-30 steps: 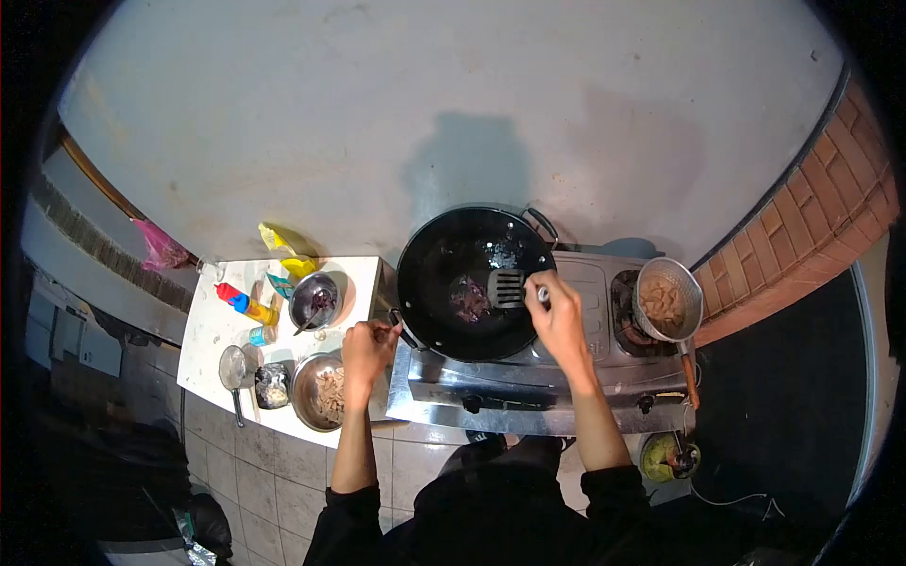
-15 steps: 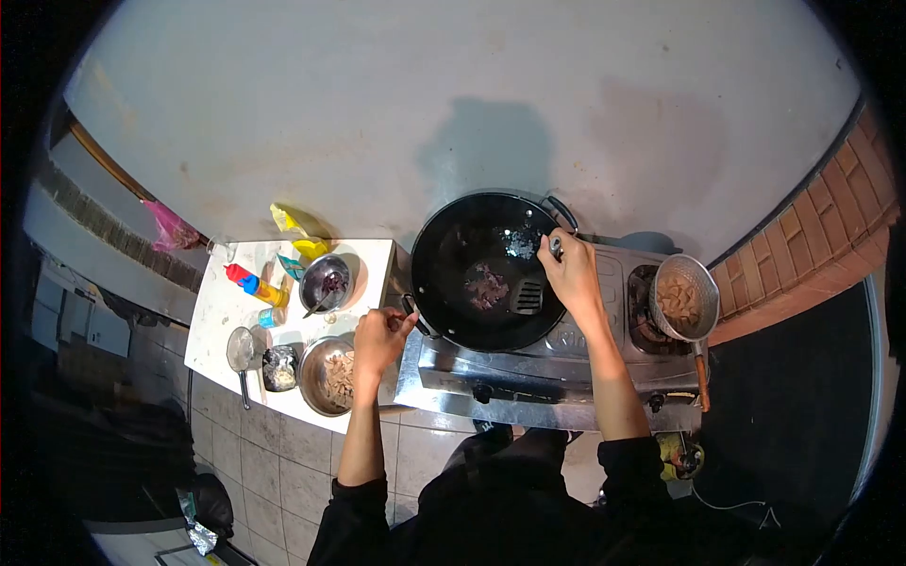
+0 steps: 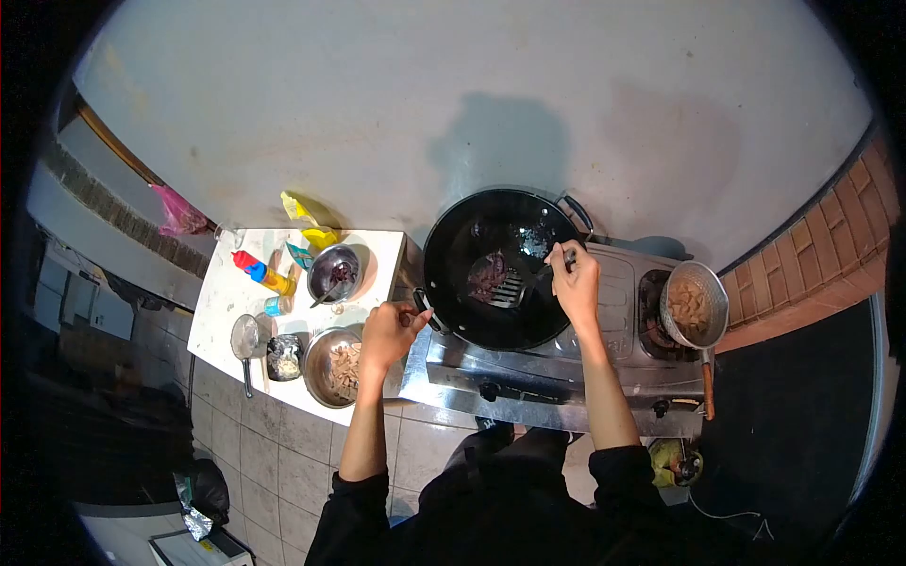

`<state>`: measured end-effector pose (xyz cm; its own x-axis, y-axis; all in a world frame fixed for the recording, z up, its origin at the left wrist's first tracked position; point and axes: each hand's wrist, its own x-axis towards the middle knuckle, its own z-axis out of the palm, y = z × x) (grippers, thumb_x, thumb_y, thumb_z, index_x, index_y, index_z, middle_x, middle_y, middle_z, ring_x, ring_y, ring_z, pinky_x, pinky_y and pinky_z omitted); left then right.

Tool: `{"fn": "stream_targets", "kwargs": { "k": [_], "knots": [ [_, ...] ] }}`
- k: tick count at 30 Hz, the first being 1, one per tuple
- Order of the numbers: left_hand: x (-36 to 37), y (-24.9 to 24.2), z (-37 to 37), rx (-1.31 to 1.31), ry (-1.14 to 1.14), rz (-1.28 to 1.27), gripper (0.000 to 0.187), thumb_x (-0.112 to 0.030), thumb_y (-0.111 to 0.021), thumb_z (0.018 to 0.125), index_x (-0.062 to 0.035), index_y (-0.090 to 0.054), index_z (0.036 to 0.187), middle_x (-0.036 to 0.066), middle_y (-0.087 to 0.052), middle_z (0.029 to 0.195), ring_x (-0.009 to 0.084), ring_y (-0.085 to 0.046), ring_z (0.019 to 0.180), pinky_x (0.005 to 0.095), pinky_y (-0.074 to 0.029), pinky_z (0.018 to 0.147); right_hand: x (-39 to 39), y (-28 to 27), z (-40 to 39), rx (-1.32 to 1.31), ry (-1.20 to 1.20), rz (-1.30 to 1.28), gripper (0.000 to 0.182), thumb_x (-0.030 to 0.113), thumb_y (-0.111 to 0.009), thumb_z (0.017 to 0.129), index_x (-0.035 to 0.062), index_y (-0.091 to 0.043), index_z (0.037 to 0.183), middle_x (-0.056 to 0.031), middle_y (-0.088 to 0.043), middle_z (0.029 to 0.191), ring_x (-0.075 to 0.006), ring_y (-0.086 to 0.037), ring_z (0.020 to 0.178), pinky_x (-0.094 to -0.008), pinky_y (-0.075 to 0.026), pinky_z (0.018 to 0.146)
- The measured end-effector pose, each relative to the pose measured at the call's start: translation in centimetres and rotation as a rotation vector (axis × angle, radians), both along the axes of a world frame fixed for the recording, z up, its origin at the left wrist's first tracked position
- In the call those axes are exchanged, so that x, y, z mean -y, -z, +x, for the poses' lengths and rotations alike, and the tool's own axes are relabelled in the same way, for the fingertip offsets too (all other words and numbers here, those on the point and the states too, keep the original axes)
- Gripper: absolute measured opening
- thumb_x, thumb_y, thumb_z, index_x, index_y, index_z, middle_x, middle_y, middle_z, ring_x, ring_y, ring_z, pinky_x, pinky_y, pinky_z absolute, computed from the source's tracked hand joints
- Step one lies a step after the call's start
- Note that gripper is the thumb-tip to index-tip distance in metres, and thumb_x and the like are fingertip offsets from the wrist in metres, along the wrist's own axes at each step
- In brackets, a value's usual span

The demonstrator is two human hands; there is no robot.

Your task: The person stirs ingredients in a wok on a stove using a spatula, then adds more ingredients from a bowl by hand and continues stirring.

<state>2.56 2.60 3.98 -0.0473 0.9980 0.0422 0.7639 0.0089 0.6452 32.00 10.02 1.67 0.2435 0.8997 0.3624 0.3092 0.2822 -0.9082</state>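
A slotted spatula point(image 3: 508, 289) is held by its handle in my right hand point(image 3: 576, 283), whose fingers are closed. Its blade rests low in the black wok point(image 3: 453, 316), against a small heap of dark reddish-purple chopped food point(image 3: 487, 274). Shiny wet spots show on the wok's far right wall. At the wok's left side, my left hand point(image 3: 392, 332) is closed at the loop handle point(image 3: 429, 309), thumb against it. The wok sits on a steel gas stove point(image 3: 557, 379).
On the right burner stands a dented metal saucepan point(image 3: 693, 302) with pale pieces in liquid. A white table point(image 3: 222, 307) at left bears a steel bowl of pale strips point(image 3: 335, 366), a smaller bowl point(image 3: 335, 274), bottles point(image 3: 264, 274) and a strainer point(image 3: 247, 338). A brick ledge point(image 3: 802, 245) borders the right.
The spatula blade has moved left across the wok's bottom to the chopped food, which is now bunched together. My left hand stays at the loop handle. The whole view has shifted slightly.
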Motion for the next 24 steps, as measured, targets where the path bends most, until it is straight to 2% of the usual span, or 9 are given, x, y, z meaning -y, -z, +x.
{"fn": "stream_targets", "kwargs": {
  "k": [3, 12, 18, 20, 24],
  "knots": [
    [0.1, -0.3, 0.1, 0.004, 0.0, -0.01, 0.036, -0.034, -0.076, 0.082, 0.0006, -0.069, 0.076, 0.011, -0.056, 0.053, 0.0251, -0.054, 0.048, 0.0365, -0.044, 0.053, -0.3, 0.4, -0.3, -0.014, -0.03, 0.011, 0.02, 0.009, -0.061, 0.093, -0.0019, -0.06, 0.076, -0.0096, -0.053, 0.055, -0.0111, -0.045, 0.049, -0.0307, -0.037, 0.049],
    [0.2, -0.5, 0.3, -0.001, -0.001, -0.028, 0.035, -0.032, -0.076, 0.082, 0.0015, -0.069, 0.077, 0.011, -0.056, 0.054, 0.0248, -0.055, 0.049, 0.0359, -0.044, 0.053, -2.1, 1.3, -1.0, -0.072, -0.077, -0.011, 0.021, 0.011, -0.06, 0.094, -0.0016, -0.06, 0.077, -0.0075, -0.049, 0.054, -0.0075, -0.043, 0.051, -0.0289, -0.035, 0.049],
    [0.2, -0.6, 0.3, 0.018, 0.003, -0.033, 0.033, -0.03, -0.075, 0.083, 0.0012, -0.069, 0.077, 0.011, -0.056, 0.054, 0.0251, -0.052, 0.048, 0.0365, -0.042, 0.052, -1.7, 0.7, -1.4, -0.154, -0.114, -0.022, 0.022, 0.012, -0.057, 0.097, -0.001, -0.06, 0.079, -0.0028, -0.054, 0.056, -0.0071, -0.049, 0.045, -0.0274, -0.036, 0.044],
    [0.3, -0.6, 0.3, 0.017, 0.003, -0.038, 0.032, -0.03, -0.075, 0.083, 0.0011, -0.069, 0.078, 0.011, -0.055, 0.053, 0.0251, -0.051, 0.047, 0.0368, -0.042, 0.052, -1.5, 0.5, -1.5, -0.194, -0.143, 0.008, 0.022, 0.012, -0.055, 0.099, -0.0018, -0.06, 0.081, -0.0039, -0.061, 0.064, -0.0084, -0.052, 0.043, -0.0265, -0.039, 0.042],
    [0.2, -0.5, 0.3, 0.004, 0.007, 0.0, 0.032, -0.029, -0.076, 0.083, 0.0011, -0.069, 0.077, 0.011, -0.054, 0.052, 0.025, -0.051, 0.047, 0.0372, -0.041, 0.052, -1.5, 1.1, -1.7, -0.277, -0.145, -0.013, 0.022, 0.012, -0.054, 0.099, -0.0031, -0.059, 0.084, -0.0065, -0.065, 0.073, -0.009, -0.053, 0.045, -0.0259, -0.042, 0.042]
  ]
}}
